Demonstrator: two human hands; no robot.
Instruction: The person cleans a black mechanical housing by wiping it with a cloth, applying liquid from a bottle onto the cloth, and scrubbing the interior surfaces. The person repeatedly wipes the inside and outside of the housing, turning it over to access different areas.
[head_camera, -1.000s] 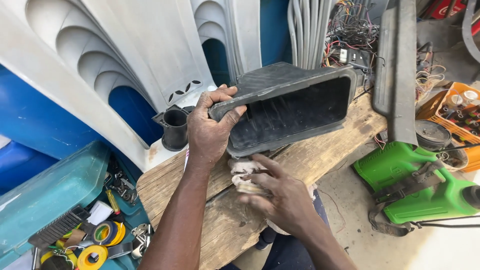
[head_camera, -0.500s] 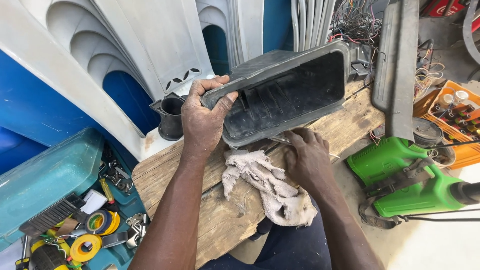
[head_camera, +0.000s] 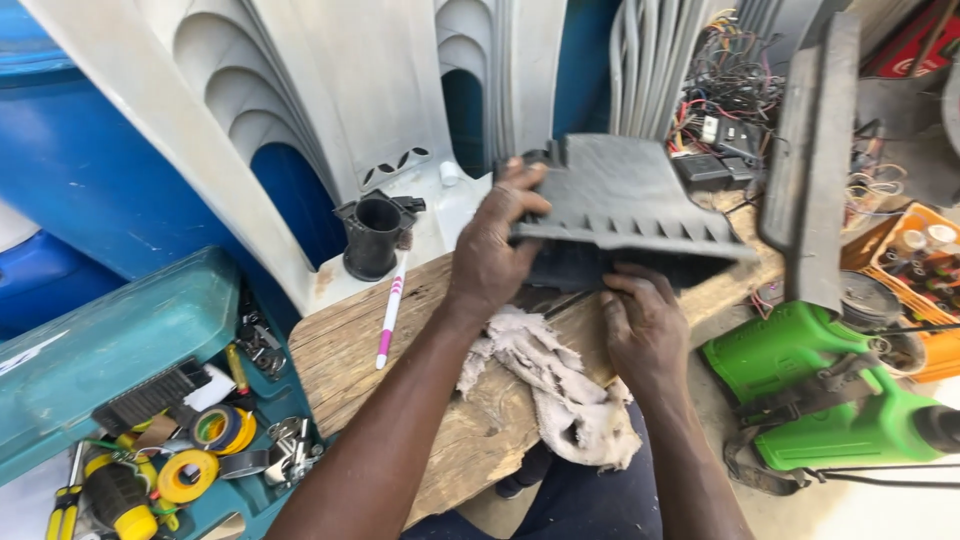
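My left hand (head_camera: 492, 245) grips the left end of a dark grey plastic housing (head_camera: 625, 195), a ribbed box-shaped part now turned with its opening down over the wooden board (head_camera: 340, 345). My right hand (head_camera: 640, 325) is under the housing's front edge, fingers curled against it. A dirty whitish rag (head_camera: 560, 385) lies on the board between my two wrists and hangs over the front edge. Whether the right hand also pinches the rag cannot be seen.
A black plastic tube fitting (head_camera: 375, 235) stands on the board's far left, a pink-and-white pen (head_camera: 390, 310) beside it. A teal toolbox (head_camera: 130, 380) with tape rolls sits left. A green power tool (head_camera: 830, 400), an orange bin (head_camera: 925, 270), loose wiring (head_camera: 735, 80) and white moulded panels (head_camera: 300, 110) surround.
The housing has been rolled over so its open side faces down instead of toward me. My right hand moved from the rag up to the housing's front edge.
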